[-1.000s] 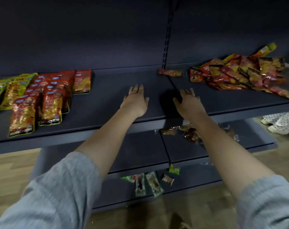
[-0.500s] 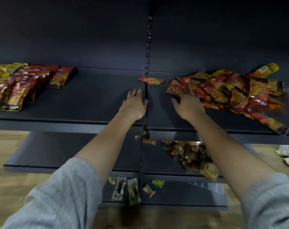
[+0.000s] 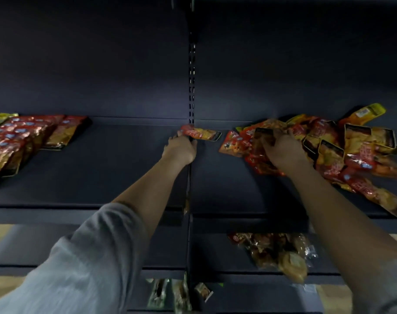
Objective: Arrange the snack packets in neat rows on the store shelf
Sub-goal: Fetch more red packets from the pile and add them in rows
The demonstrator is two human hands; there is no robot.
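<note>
On the dark shelf (image 3: 106,177), at the slotted upright post (image 3: 191,82) that splits the back wall, I have both hands reaching to the rear. My left hand (image 3: 181,150) sits right at the foot of the post, fingers curled onto the near end of a single red-and-yellow packet (image 3: 200,134) that lies flat across the seam below the post; it looks like a pinch on the packet's left edge, though blur keeps me from seeing the fingertips well. My right hand (image 3: 281,150) is to the right of the post, sunk into the loose heap of snack packets (image 3: 342,150), with fingers closed around one dark-topped packet (image 3: 262,138) at the heap's near-left side. The heap spreads away from the post toward the right edge of view, packets overlapping at all angles, one orange packet (image 3: 363,113) leaning against the back wall.

Well to the left of the post, the arranged rows of red packets (image 3: 22,141) lie overlapped in lines running front to back, with yellow packets (image 3: 0,117) at the far left. Both of my forearms are bare, grey sleeves (image 3: 86,264) pushed up.

Below the post, on the next shelf down and to the right, a clear bag of brown snacks (image 3: 274,252) lies partly behind my right arm. Lower again, almost straight under the post, a few small green-edged packets (image 3: 170,293) rest on the bottom shelf.
</note>
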